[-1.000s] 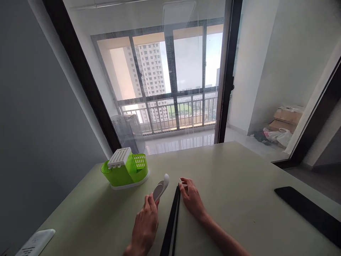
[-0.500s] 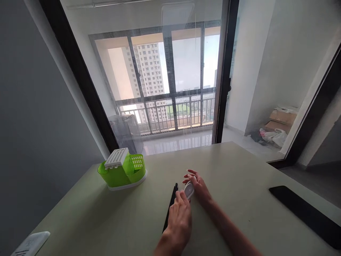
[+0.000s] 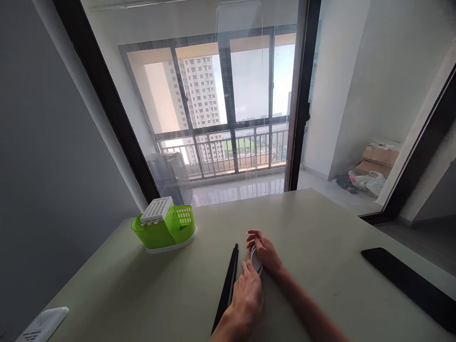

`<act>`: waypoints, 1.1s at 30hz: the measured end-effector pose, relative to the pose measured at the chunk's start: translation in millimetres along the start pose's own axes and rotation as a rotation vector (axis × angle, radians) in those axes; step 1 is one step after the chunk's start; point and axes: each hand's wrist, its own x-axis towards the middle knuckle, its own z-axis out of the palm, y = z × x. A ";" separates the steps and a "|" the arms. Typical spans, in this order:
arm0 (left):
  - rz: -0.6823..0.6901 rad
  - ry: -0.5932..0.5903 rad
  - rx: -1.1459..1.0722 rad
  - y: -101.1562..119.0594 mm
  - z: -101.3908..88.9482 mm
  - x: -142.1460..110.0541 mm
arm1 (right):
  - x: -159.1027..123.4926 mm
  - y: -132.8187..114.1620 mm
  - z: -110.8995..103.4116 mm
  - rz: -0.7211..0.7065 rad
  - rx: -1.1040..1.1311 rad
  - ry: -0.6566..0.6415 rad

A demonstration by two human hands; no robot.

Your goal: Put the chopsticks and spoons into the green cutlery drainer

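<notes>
From here I see: left hand holds a white spoon, low middle of the frame | right hand curls over its top end, can't tell if it's gripping | black chopsticks just left | green basket at middle left

apparently a high-rise home: a balcony with a railing (a tower block beyond), a green utensil caddy on the table.

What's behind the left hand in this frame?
Beyond the left hand, part of a white spoon shows beside the right hand. The hands cover its rest; the left also hides part of the black sticks.
</notes>
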 end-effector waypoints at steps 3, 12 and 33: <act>0.020 -0.029 0.020 3.7 -5.9 -6.1 | -3.6 -6.6 -1.6 -0.048 -0.061 -0.008; 0.068 -0.075 0.045 15.1 -24.4 -25.0 | -4.0 -9.7 -8.2 -0.062 -0.080 -0.090; 0.147 1.059 0.121 -143.2 -124.1 18.4 | 10.0 -1.5 -35.6 0.098 0.031 0.169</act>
